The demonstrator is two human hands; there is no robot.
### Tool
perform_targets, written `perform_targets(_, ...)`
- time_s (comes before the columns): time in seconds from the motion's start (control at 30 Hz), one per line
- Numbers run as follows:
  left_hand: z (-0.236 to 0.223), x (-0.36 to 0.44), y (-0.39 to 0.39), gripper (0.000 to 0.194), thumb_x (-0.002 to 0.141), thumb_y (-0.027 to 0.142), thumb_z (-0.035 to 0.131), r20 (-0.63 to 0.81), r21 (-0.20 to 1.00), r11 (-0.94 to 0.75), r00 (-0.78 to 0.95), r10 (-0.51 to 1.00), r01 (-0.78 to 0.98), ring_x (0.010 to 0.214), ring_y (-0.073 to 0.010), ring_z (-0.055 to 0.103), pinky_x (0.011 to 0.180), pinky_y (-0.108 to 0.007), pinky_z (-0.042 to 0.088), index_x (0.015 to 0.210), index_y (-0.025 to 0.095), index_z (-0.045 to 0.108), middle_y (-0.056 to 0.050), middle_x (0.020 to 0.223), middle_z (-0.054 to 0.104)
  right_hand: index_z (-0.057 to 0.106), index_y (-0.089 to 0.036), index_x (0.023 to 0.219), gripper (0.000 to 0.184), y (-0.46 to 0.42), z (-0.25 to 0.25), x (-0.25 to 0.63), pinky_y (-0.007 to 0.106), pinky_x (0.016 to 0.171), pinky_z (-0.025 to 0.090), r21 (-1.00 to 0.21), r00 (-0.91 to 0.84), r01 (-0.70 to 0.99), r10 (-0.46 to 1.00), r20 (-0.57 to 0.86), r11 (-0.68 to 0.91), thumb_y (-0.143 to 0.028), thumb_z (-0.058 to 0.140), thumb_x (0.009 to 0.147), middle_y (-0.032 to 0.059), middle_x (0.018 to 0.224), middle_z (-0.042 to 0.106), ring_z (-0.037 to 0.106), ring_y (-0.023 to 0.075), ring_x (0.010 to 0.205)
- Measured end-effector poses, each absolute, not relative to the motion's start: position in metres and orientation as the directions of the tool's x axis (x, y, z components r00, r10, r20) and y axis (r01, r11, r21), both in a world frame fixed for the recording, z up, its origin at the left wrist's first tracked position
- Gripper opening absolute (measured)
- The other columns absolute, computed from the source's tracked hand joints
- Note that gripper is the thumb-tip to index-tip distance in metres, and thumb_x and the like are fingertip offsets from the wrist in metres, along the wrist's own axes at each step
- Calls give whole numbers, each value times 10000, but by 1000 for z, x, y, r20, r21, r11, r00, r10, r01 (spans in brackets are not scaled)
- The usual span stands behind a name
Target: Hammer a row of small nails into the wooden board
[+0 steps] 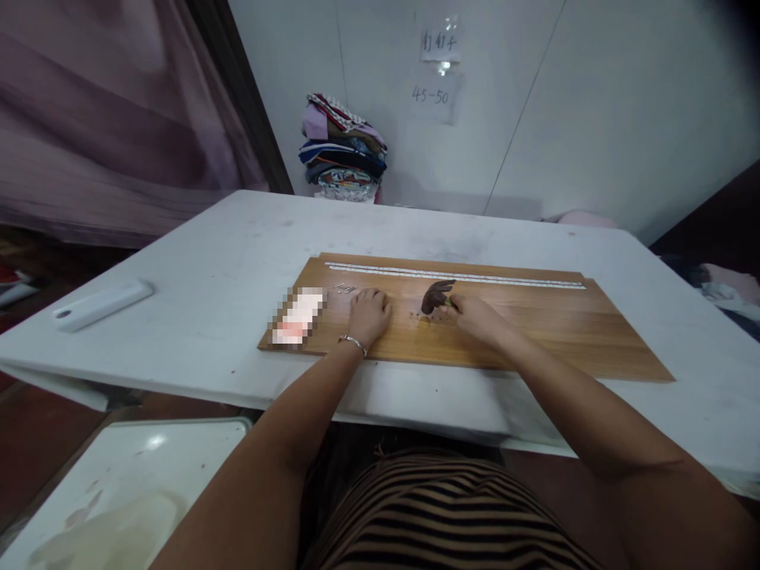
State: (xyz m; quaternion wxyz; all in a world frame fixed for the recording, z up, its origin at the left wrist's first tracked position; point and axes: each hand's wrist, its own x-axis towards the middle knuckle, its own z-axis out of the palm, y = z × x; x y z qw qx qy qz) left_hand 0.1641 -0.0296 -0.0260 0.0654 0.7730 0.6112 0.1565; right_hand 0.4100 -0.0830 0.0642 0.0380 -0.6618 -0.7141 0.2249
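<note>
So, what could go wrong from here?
A stray blow from the claw hammer, in the right hand, could catch the left hand resting on the same wooden board. The loose nails beside its fingers might roll or jab them. With no clamp in view, the board might slide.

The flat object [300, 317] on the board's [552, 324] left end is blurred into blocks. The hammer [435, 298] is partly hidden by the right hand [473, 317]; the striped shirt [451, 514] is cut off nearest.
</note>
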Motion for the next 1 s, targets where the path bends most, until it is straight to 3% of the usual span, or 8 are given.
perform_targets(1.0, -30, 163, -28, 226, 1002, 255, 523, 175, 301, -249, 203, 963, 921, 1274, -315, 611, 1124, -460, 427, 1055, 198, 735, -151, 1287, 722, 729, -154, 1133, 352, -84, 66, 409, 288, 765, 429, -361, -112, 932, 962, -251, 14, -415, 494, 1102, 183, 1188, 798, 729, 280, 1026)
